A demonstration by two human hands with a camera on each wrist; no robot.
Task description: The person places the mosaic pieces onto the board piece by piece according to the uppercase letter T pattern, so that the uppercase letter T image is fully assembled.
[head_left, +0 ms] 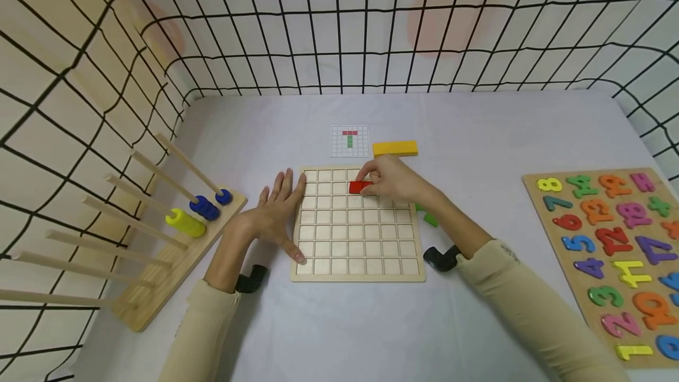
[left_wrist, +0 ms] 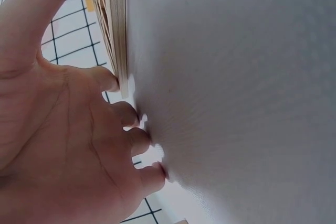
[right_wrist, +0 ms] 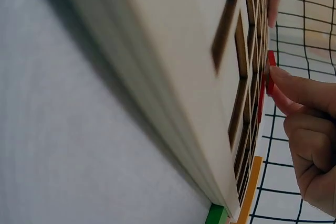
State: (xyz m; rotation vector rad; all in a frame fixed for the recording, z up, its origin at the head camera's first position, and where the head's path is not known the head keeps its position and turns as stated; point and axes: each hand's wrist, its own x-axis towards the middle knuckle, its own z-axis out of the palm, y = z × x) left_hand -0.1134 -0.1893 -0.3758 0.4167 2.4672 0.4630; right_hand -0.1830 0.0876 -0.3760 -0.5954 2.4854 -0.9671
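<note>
My right hand (head_left: 395, 178) is over the upper part of a wooden grid board (head_left: 342, 233). Between thumb and forefinger it pinches a red tile (right_wrist: 270, 72), which stands slightly above the board in the right wrist view. Another red tile (right_wrist: 261, 98) lies on the grid just beside it. My left hand (head_left: 276, 211) rests at the board's left edge with its fingers spread, thumb on the lower left corner and forefinger along the upper left side. In the left wrist view its other fingertips touch the cloth. Behind the board lies a small printed card (head_left: 350, 152) with a red and green T.
A yellow bar (head_left: 395, 148) lies behind the board, and green pieces (head_left: 431, 219) sit at its right edge. A wooden peg rack (head_left: 175, 252) with blue and yellow beads stands left; a number board (head_left: 578, 311) lies right. Black wire mesh (head_left: 336, 10) walls the table.
</note>
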